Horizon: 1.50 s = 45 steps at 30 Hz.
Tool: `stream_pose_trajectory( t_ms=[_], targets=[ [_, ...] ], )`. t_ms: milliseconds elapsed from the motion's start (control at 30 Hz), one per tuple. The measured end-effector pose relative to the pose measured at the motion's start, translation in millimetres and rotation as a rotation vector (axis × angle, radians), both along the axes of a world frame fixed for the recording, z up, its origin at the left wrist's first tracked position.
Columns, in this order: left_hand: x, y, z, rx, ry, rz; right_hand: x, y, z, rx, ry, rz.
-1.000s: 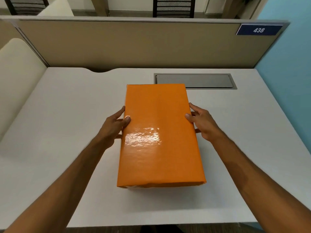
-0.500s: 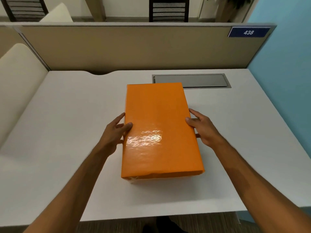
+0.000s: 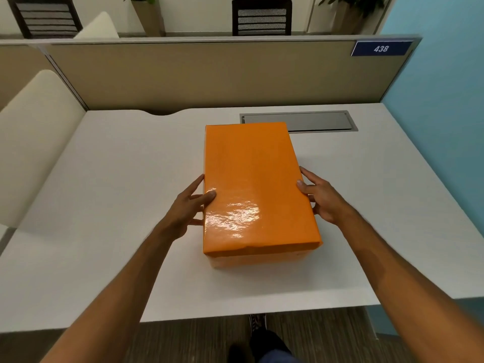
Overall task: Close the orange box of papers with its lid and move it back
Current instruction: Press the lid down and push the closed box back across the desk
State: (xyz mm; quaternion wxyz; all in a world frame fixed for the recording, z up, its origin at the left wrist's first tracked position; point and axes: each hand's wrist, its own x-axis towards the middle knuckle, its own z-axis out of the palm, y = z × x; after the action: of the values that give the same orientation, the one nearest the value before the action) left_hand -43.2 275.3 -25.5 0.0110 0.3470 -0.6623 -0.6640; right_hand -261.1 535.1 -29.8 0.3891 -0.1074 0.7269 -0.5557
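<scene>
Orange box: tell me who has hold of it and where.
Both hands grip the orange box by its long sides, near its near end: the left hand on the left side, the right hand on the right, thumbs on the lid.

Evenly and fairly brightly lit from overhead. Broad white glare patch on the near half of the glossy orange rectangular lid (image 3: 251, 184), showing up wrinkles in its wrapping. Soft, faint shadows only on the pale grey matte table (image 3: 110, 205): a dim one along the box's near edge and right side, diffuse ones beneath both forearms. Darker under the near table edge, floor dim. Strong wide-angle bending at the borders: beige partition panel (image 3: 209, 74) and table edges bowed, forearms stretched. Slight softness throughout, more blur toward the corners and the background chairs.
</scene>
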Motion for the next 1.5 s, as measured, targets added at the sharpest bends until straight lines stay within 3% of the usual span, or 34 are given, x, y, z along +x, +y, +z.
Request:
stream_pose_trajectory(
  t_ms=[400,733,1200,1500],
  targets=[
    [0,-8,7,0.060,-0.007,0.092,0,-10,4,-0.006,-0.042,0.058],
    [36,-74,34,0.002,-0.004,0.207,5,-92,20,-0.051,-0.033,0.196],
    [105,-242,41,-0.029,-0.029,0.248,72,-281,16,-0.122,-0.092,0.143],
    [103,-385,47,-0.034,-0.060,0.235,95,-415,13,-0.144,-0.105,0.078]
  ],
)
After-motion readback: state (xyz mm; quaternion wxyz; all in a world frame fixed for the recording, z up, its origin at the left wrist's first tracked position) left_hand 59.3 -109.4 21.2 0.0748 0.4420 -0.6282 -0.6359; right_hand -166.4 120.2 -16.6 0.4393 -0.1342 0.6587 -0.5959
